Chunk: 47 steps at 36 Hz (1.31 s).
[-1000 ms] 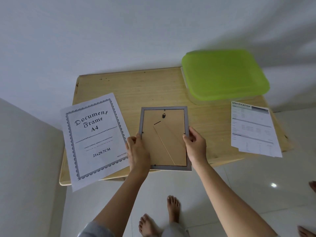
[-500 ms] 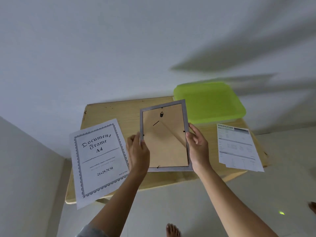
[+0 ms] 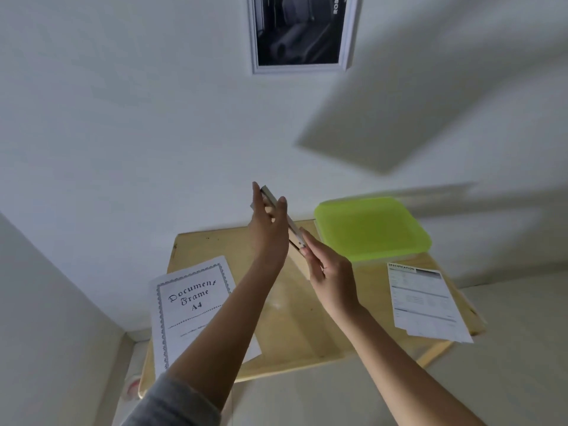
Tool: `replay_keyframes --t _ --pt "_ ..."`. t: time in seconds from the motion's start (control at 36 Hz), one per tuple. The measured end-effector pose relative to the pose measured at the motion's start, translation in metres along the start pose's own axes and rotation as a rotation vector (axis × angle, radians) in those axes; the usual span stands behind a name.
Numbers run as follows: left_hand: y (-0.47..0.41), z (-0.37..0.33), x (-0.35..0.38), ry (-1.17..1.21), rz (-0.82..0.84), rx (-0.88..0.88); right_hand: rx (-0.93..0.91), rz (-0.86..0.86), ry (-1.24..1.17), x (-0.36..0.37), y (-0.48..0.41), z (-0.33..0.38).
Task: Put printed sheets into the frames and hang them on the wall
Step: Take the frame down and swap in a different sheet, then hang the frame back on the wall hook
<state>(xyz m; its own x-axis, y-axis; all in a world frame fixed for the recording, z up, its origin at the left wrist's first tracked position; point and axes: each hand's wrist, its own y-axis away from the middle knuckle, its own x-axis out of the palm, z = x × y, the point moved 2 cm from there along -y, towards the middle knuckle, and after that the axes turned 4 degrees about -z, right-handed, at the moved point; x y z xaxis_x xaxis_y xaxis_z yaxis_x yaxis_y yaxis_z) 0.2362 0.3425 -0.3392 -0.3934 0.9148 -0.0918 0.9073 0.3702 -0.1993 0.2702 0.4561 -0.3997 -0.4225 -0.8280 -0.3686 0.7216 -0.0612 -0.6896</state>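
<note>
2 hands (image 3: pixel 269 232) (image 3: pixel 330 272) on tilted frame (image 3: pixel 294 232)

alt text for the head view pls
The left hand and right hand hold a grey-rimmed picture frame edge-on above a wooden table. On it lie a white "Document Frame A4" sheet, a lime-green plastic box and a specification sheet; a white-framed dark picture hangs above.
</note>
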Motion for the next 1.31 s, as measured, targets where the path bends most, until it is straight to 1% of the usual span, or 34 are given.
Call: replay_keyframes --t 0.06,0.14,0.22,0.28,0.33,0.44,0.5,0.58,0.64,0.72,0.81,0.86,0.94,1.06,1.19,1.31 --pt "0.001 0.005 -0.004 0.010 -0.017 -0.014 -0.034 0.036 0.013 0.004 0.003 0.004" --pt "-0.001 0.012 -0.011 0.053 -0.103 -0.044 -0.020 0.137 -0.012 0.013 0.008 0.010" --pt "-0.006 0.022 -0.022 0.024 -0.202 -0.067 0.005 0.279 -0.098 0.024 0.017 0.017" --pt "-0.010 0.030 -0.028 0.025 -0.228 -0.059 0.034 0.347 -0.160 0.030 0.022 0.019" --pt "-0.015 0.037 -0.036 0.052 -0.244 -0.096 0.067 0.351 -0.160 0.033 0.023 0.011" --pt "-0.029 0.054 -0.051 0.169 -0.238 -0.247 0.160 0.275 -0.047 0.030 0.004 -0.013" --pt "-0.034 0.058 -0.059 0.232 -0.235 -0.291 0.210 0.272 0.008 0.026 -0.013 -0.024" --pt "-0.037 0.055 -0.066 0.362 -0.209 -0.357 0.368 0.327 0.047 0.022 -0.030 -0.041" --pt "-0.039 0.051 -0.066 0.467 -0.171 -0.404 0.485 0.345 -0.016 0.021 -0.033 -0.051" --pt "-0.044 0.046 -0.062 0.565 -0.133 -0.424 0.603 0.292 -0.201 0.018 -0.035 -0.056" --pt "-0.049 0.038 -0.050 0.555 -0.080 -0.388 0.669 0.210 -0.416 0.009 -0.036 -0.059" --pt "-0.055 0.030 -0.037 0.542 -0.045 -0.350 0.666 0.155 -0.470 -0.002 -0.042 -0.062" --pt "-0.069 0.009 -0.006 0.536 0.026 -0.263 0.657 0.014 -0.521 -0.025 -0.067 -0.069" --pt "-0.091 -0.035 0.051 0.518 0.128 -0.124 0.601 -0.134 -0.554 -0.067 -0.118 -0.087" --pt "-0.118 -0.102 0.134 0.427 0.164 0.063 0.480 -0.248 -0.610 -0.132 -0.199 -0.110" --pt "-0.132 -0.149 0.202 0.390 0.232 0.178 0.368 -0.350 -0.589 -0.187 -0.267 -0.124"
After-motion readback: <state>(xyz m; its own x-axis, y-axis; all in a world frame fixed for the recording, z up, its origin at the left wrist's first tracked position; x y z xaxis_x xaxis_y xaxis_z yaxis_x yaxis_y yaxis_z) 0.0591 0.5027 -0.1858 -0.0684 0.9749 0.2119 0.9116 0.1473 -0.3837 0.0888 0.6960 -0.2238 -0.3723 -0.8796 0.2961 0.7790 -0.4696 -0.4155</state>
